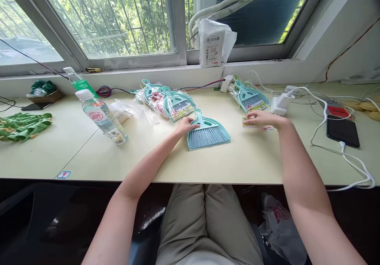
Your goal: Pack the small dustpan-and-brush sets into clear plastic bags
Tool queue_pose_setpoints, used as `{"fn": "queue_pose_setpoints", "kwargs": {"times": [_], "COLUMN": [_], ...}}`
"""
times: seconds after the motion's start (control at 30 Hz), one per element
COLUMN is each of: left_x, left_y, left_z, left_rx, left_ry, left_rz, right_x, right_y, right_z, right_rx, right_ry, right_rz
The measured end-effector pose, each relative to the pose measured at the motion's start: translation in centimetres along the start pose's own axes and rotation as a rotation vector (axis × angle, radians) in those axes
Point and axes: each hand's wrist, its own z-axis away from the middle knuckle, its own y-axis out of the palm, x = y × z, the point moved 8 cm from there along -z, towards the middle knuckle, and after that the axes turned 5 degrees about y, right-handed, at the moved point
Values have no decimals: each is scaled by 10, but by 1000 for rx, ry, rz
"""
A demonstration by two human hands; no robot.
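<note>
A teal dustpan with a small brush set in it (208,135) lies flat on the table, its handle toward the window. My left hand (187,126) grips its left side near the handle. To the right, my right hand (261,119) holds a colourful printed card (248,124) close to the table; the card is partly hidden and blurred. Beyond that hand lies a bagged teal dustpan set (250,95). Several more sets in clear plastic (178,103) are piled behind my left hand.
Two bottles, one clear-labelled (102,116) and one green-labelled (81,83), stand at the left. Green woven strips (25,127) lie at the far left. On the right are a white power strip (280,103), cables and a black phone (342,131). The table's front edge (219,183) is near my lap.
</note>
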Motion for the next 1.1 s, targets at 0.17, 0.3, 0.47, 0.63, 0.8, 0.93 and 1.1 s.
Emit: {"fn": "queue_pose_setpoints", "kwargs": {"times": [0.17, 0.3, 0.47, 0.63, 0.8, 0.93, 1.1], "left_x": [-7, -12, -33, -42, -37, -37, -34], "left_y": [-12, -10, 20, 31, 18, 18, 20], "left_z": [5, 12, 18, 21, 20, 21, 20], "left_rx": [-214, -262, -129, -97, -139, -159, -185], "left_ry": [-37, -73, 71, 148, 82, 110, 114], "left_rz": [288, 564, 759, 798, 798, 671, 637], "right_x": [109, 132, 109, 105, 108, 114, 107], "right_y": [40, 74, 93, 91, 72, 75, 76], "right_z": [24, 29, 22, 20, 21, 25, 28], "right_rx": [212, 131, -158, -185, -302, -335, -369], "right_ry": [-153, -104, 43, 7, -105, -109, 15], "right_rz": [-637, -904, -951, -712, -485, -241, -196]}}
